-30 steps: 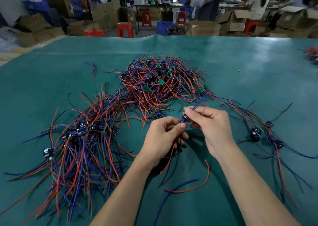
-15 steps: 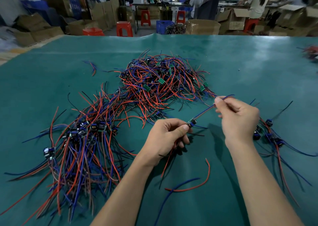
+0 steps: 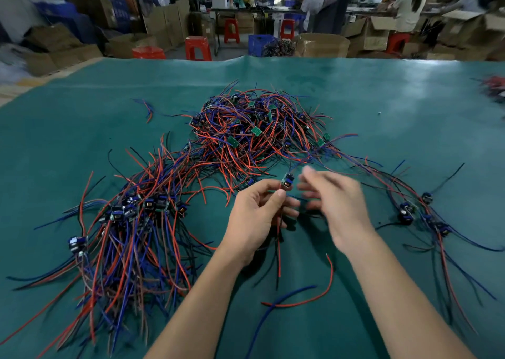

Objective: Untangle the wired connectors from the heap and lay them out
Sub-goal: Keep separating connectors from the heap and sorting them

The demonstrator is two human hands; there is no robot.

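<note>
Between the thumb and forefinger of the left hand [image 3: 255, 216] sat a small connector [image 3: 287, 181], pinched, its wires trailing down past the palm. Just right of it the right hand [image 3: 332, 202] was blurred, fingers loosely spread and holding nothing. Beyond both fingertips lay the heap [image 3: 254, 134]; left of them, sorted connectors [image 3: 131, 211] on the green mat [image 3: 410, 107].

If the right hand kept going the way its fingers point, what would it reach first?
Probably the connector pinched in the left hand; the right hand is motion-blurred, so its depth is unclear.
</note>
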